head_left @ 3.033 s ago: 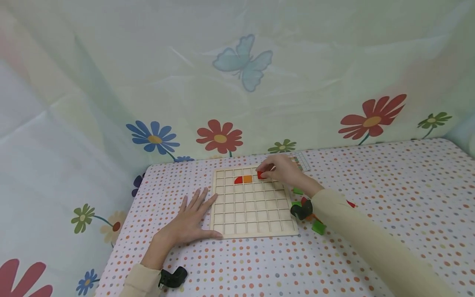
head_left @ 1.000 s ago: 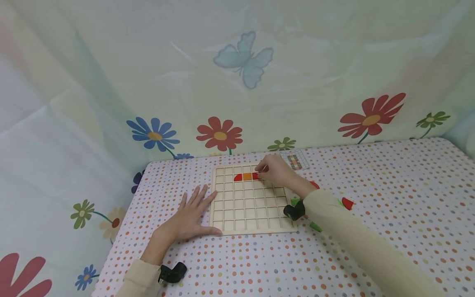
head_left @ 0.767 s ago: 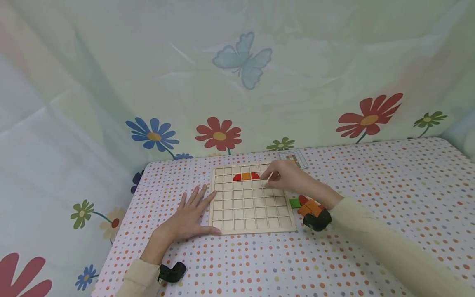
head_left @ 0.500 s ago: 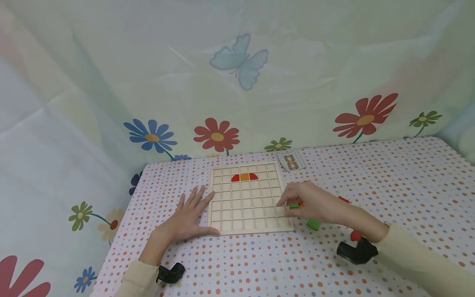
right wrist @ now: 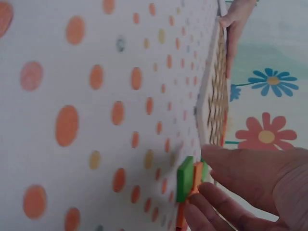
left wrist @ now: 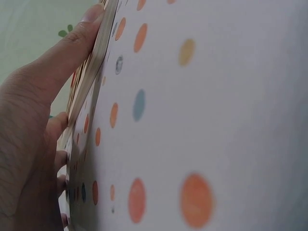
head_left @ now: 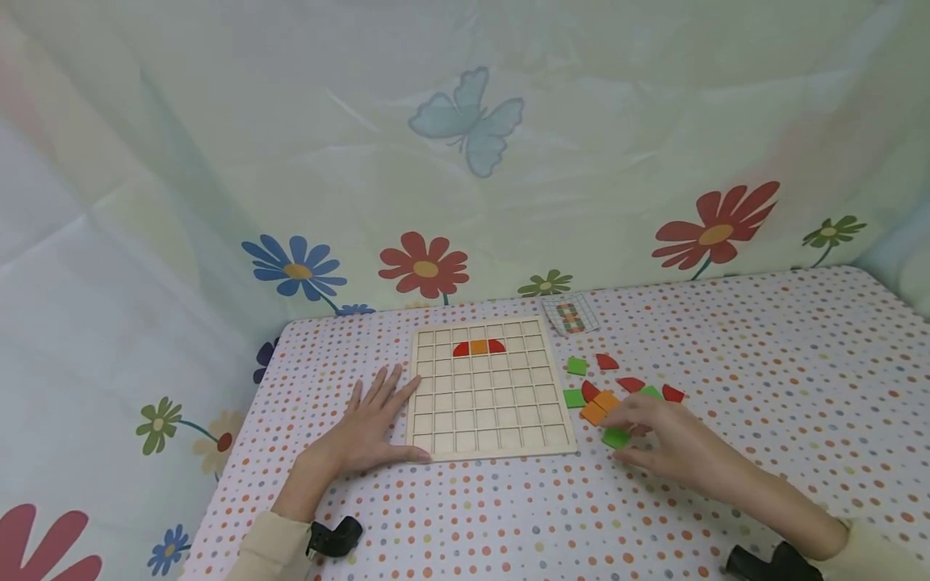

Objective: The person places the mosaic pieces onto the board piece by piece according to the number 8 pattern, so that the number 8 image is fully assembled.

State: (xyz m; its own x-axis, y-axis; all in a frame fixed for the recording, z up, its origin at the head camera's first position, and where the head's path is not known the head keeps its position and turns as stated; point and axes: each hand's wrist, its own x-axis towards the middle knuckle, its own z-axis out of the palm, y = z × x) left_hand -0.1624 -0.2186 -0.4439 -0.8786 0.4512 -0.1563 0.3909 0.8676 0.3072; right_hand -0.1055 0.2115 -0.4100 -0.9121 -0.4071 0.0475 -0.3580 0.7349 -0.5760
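A wooden grid board lies on the table. In one row near its far side sit an orange square tile and two red quarter-round tiles, one on either side. My left hand lies spread at the board's left edge, thumb and fingertips against the frame, as the left wrist view also shows. Right of the board my right hand is over the loose tiles, thumb and fingers apart with nothing between them. Its fingertips are close to a green square tile and two orange tiles.
Beyond the right hand lie more red tiles and green tiles. A printed pattern card rests past the board's far right corner. The dotted tablecloth ends at a flowered backdrop.
My right hand set the right red quarter-round tile into the grid, let go, and moved right and nearer to the loose tiles. My left hand stays in place.
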